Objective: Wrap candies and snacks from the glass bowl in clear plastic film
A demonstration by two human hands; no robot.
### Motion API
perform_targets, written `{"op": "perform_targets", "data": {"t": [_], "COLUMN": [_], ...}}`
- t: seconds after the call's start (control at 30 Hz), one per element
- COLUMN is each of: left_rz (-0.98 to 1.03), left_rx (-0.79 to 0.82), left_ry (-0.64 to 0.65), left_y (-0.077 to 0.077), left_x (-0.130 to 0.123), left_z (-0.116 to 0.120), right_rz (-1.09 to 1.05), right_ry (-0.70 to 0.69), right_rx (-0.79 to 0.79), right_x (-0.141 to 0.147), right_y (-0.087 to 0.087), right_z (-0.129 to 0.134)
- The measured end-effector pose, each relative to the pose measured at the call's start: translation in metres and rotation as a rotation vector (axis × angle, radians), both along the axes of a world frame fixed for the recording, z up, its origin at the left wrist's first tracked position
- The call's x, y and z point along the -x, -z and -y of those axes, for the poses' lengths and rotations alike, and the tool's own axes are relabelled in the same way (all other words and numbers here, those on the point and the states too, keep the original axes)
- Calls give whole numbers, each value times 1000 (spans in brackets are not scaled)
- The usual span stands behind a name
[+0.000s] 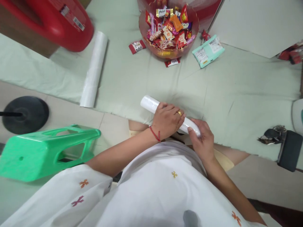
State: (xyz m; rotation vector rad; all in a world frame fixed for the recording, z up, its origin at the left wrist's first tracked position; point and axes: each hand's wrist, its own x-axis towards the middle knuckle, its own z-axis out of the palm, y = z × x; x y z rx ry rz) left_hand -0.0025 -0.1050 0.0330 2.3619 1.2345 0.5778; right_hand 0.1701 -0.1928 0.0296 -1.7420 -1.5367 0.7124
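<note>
A white, glossy plastic roll (149, 103) lies slantwise at the near edge of the cloth-covered table, close to my body. My left hand (168, 120), with a gold ring and a red thread at the wrist, is closed over its middle from above. Around the lower right end, my right hand (204, 138) is closed with the thumb on top. A second white plastic roll (94, 71) rests on the table to the left, its near end at the edge.
At the back stands a bowl of wrapped candies (161, 55), with loose candies and a mint-green packet (208, 52) beside it. A red jug (71, 25) is at far left. A green stool (47, 151) stands left. Keys (272, 135) and a dark case (290, 149) lie right.
</note>
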Motion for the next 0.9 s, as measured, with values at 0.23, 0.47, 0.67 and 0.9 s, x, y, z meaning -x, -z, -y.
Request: {"op": "perform_targets", "data": {"t": [0.23,0.47,0.67,0.9], "left_rz": [-1,0,-55,-110], "left_rx": [-8,-29,-72,-285], "left_ry": [-41,-18,45,19], "left_y": [3,8,10,10], "left_x": [-8,-7,-3,-3], "left_z": [-5,-2,-1,-2], "right_rz": [273,486,230,-25], "right_ry": [38,-230,-455,-613], "right_rx": [-38,125,363,539], "right_x": [8,-13,-31,-36], "right_y": [-4,-31,-19,-26], "right_z": [-5,-9,-43,-65]}}
